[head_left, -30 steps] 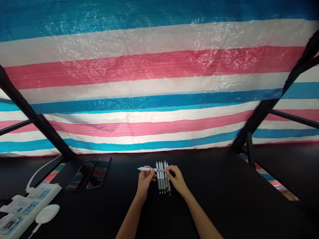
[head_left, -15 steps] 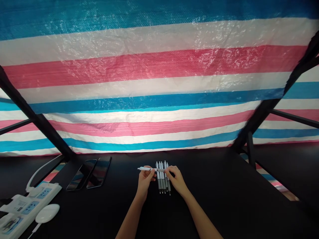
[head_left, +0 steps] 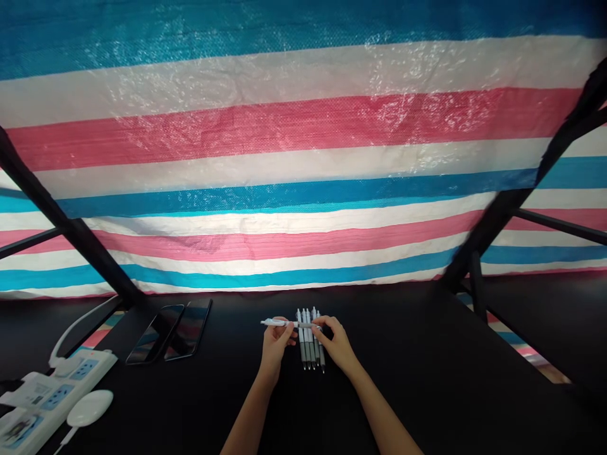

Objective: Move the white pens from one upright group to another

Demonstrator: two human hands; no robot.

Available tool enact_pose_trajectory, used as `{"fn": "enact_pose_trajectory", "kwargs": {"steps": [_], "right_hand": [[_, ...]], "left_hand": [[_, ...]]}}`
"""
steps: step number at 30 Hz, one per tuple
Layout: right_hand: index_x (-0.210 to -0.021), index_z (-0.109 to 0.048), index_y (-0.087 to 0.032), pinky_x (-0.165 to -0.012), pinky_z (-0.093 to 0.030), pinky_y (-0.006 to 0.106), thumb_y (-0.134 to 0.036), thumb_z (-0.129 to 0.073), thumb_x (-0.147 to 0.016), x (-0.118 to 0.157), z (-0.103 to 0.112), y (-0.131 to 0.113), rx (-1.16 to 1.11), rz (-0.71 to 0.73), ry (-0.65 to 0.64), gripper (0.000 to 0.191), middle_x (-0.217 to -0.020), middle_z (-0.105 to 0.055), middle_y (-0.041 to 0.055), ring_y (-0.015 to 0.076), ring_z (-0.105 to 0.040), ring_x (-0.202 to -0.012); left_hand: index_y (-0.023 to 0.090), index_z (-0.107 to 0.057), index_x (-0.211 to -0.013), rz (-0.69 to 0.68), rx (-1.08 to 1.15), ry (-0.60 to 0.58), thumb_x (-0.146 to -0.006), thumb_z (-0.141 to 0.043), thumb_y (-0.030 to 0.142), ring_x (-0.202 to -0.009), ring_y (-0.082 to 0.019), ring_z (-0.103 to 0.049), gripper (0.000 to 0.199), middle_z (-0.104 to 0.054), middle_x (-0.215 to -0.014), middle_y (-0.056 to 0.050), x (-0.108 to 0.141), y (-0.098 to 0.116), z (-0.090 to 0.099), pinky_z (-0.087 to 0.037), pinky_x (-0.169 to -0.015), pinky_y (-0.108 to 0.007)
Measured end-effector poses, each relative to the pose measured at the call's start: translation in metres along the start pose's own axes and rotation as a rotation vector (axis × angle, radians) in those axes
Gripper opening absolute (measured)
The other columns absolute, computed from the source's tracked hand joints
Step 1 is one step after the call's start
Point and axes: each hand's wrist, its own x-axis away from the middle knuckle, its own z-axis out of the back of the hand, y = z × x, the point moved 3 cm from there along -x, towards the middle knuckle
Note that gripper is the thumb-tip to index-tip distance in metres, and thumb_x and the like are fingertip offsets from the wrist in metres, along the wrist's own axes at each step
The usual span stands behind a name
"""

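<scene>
1. Where the desk (head_left: 427,379) reaches its left edge, a white power strip (head_left: 45,395) lies with a white oval puck (head_left: 89,407) just beside it.
2. 2 dark phones (head_left: 171,330) lie side by side farther right.
3. Left hand (head_left: 275,344) has its grip closed on a white pen (head_left: 290,323), held crosswise above the desk.
4. A row of pens (head_left: 310,341) lies on the desk below it.
5. Right hand (head_left: 337,344) pinches the held pen's other end.
</scene>
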Motion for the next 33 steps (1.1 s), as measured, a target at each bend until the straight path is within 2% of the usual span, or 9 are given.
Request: {"fn": "enact_pose_trajectory", "kwargs": {"steps": [3, 8, 13, 16, 21, 28, 30, 33], "right_hand": [[-0.087, -0.065, -0.022, -0.076, -0.042, 0.034, -0.040, -0.055, -0.082, 0.0003, 0.0000, -0.0010, 0.009, 0.006, -0.014, 0.021, -0.082, -0.063, 0.0050, 0.0214, -0.055, -0.081], [-0.068, -0.065, -0.021, -0.071, -0.041, 0.033, -0.042, -0.042, -0.089, -0.0006, -0.0008, -0.0034, 0.027, -0.003, -0.056, 0.038, -0.069, -0.061, 0.0040, 0.0203, -0.053, -0.074], [-0.093, -0.067, -0.022, -0.077, -0.043, 0.034, -0.041, -0.057, -0.081, 0.0006, 0.0007, -0.0015, -0.011, -0.003, -0.014, 0.024, -0.085, -0.064, 0.0056, 0.0218, -0.056, -0.083], [-0.081, -0.066, -0.022, -0.072, -0.042, 0.032, -0.041, -0.052, -0.084, -0.0002, -0.0003, -0.0017, 0.024, 0.012, -0.027, 0.025, -0.077, -0.063, 0.0040, 0.0203, -0.055, -0.078], [-0.062, -0.062, -0.021, -0.067, -0.039, 0.030, -0.044, -0.038, -0.091, -0.0022, -0.0025, -0.0041, 0.071, 0.025, -0.073, 0.044, -0.063, -0.060, 0.0026, 0.0186, -0.052, -0.069], [-0.086, -0.064, -0.022, -0.076, -0.041, 0.032, -0.042, -0.051, -0.084, -0.0003, -0.0003, -0.0026, 0.050, 0.006, -0.025, 0.024, -0.083, -0.065, 0.0045, 0.0207, -0.055, -0.082], [-0.079, -0.063, -0.022, -0.074, -0.040, 0.032, -0.041, -0.048, -0.087, -0.0003, -0.0008, -0.0040, 0.081, 0.019, -0.042, 0.026, -0.077, -0.063, 0.0034, 0.0199, -0.054, -0.078], [-0.065, -0.058, -0.020, -0.070, -0.037, 0.031, -0.040, -0.037, -0.091, -0.0010, -0.0013, -0.0058, 0.139, 0.030, -0.047, 0.039, -0.066, -0.058, 0.0020, 0.0185, -0.051, -0.072]], "left_hand": [[0.014, -0.055, -0.079, 0.011, 0.024, 0.009, -0.054, -0.079, 0.039, -0.056, -0.011, -0.060, 0.043, -0.062, -0.064, 0.000, -0.0001, -0.0004, 0.0010, -0.046, -0.047, -0.019], [0.014, -0.055, -0.080, 0.018, 0.030, -0.019, -0.056, -0.079, 0.037, -0.057, -0.011, -0.061, 0.041, -0.064, -0.068, -0.001, -0.0001, -0.0017, 0.0007, -0.047, -0.049, -0.019], [0.014, -0.055, -0.080, 0.017, 0.022, -0.004, -0.055, -0.079, 0.038, -0.057, -0.012, -0.062, 0.041, -0.063, -0.065, 0.000, -0.0012, -0.0025, 0.0010, -0.047, -0.048, -0.020], [0.015, -0.055, -0.079, 0.007, 0.003, -0.008, -0.056, -0.078, 0.039, -0.057, -0.012, -0.062, 0.040, -0.063, -0.065, 0.000, -0.0005, -0.0012, 0.0008, -0.047, -0.048, -0.020], [0.015, -0.056, -0.078, -0.008, -0.041, -0.031, -0.058, -0.077, 0.040, -0.058, -0.013, -0.063, 0.038, -0.063, -0.065, 0.000, 0.0016, 0.0017, -0.0009, -0.048, -0.049, -0.021], [0.016, -0.055, -0.079, -0.011, -0.056, -0.022, -0.057, -0.077, 0.041, -0.058, -0.013, -0.063, 0.040, -0.065, -0.067, -0.001, 0.0015, 0.0029, -0.0007, -0.049, -0.050, -0.021], [0.016, -0.054, -0.078, -0.014, -0.062, -0.040, -0.058, -0.076, 0.041, -0.059, -0.013, -0.063, 0.039, -0.066, -0.070, -0.002, 0.0024, 0.0039, -0.0013, -0.049, -0.051, -0.022], [0.016, -0.053, -0.076, -0.012, -0.079, -0.116, -0.059, -0.076, 0.042, -0.059, -0.013, -0.063, 0.038, -0.069, -0.075, -0.005, 0.0040, 0.0056, -0.0044, -0.048, -0.052, -0.022]]}}
